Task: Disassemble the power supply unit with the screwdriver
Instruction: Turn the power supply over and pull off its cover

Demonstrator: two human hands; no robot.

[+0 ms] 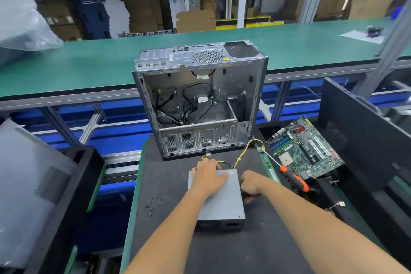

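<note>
The grey, box-shaped metal power supply unit (219,198) lies flat on the dark work mat (178,240), just in front of the gutted silver computer case (198,98), with its yellow and black cable bundle (242,153) trailing toward the case. The person's left hand (208,177) presses flat on the unit's top, fingers extended and spread over the far left corner — holding it steady rather than gripping it. The right hand (251,184) sits against the unit's right side with fingers curled around the edge, apparently grasping the casing there. The orange-and-black handled screwdriver (289,176) lies untouched on the mat to the right, beside the green motherboard (307,149), well clear of both hands. A scatter of small dark screws (153,203) rests on the mat to the left of the unit. By the look of it, the supply is already out of the case, but its cover appears to be on and closed — so the opening of the unit itself seems yet to be done, and the tool would need picking up first.
</note>
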